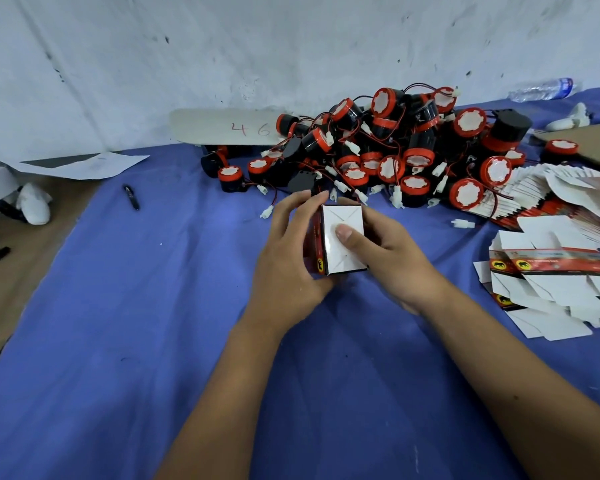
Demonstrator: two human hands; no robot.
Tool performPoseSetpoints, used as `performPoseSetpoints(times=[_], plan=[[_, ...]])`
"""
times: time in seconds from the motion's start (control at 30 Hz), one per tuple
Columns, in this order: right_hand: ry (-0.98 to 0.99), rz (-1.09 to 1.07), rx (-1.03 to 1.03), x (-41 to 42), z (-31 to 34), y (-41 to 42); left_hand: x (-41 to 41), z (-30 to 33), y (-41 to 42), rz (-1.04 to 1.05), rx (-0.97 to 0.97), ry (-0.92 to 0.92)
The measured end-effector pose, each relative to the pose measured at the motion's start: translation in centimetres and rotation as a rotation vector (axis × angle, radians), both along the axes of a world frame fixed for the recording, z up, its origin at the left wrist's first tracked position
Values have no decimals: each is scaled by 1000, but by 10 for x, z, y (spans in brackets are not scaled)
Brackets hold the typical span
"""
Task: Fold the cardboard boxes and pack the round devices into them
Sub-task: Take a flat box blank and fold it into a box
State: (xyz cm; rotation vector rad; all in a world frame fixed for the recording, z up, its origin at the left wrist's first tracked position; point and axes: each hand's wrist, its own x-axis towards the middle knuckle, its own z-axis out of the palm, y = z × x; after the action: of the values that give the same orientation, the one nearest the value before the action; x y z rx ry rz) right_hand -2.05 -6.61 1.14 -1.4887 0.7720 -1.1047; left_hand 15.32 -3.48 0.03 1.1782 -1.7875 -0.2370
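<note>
Box (pixel 343 244) sits gripped between your left hand (pixel 291 251) and right hand (pixel 385 251), folded base up, round devices (pixel 395 150) just beyond.

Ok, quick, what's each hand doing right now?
Left hand: grips the small red-and-white cardboard box.
Right hand: holds the box, thumb pressing its white flaps.

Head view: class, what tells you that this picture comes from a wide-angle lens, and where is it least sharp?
Head view: the blue cloth's edges bow and the forearms balloon toward the bottom; the water bottle at the far right corner is smeared, while the box at centre stays fairly sharp.
</note>
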Motion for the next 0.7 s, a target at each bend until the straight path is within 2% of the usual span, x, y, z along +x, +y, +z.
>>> performPoseSetpoints(times=[0.23,0.5,0.6,0.7], plan=[[43,36,3,-4,0,-3,0,3,3,42,-62,-25],[249,-164,-106,-1,-3,-2,-6,3,3,78,-80,-80],[257,-210,-139,1,-3,-1,-7,3,2,85,-83,-75],[168,-163,-60,1,0,0,-4,3,2,79,-69,-40]])
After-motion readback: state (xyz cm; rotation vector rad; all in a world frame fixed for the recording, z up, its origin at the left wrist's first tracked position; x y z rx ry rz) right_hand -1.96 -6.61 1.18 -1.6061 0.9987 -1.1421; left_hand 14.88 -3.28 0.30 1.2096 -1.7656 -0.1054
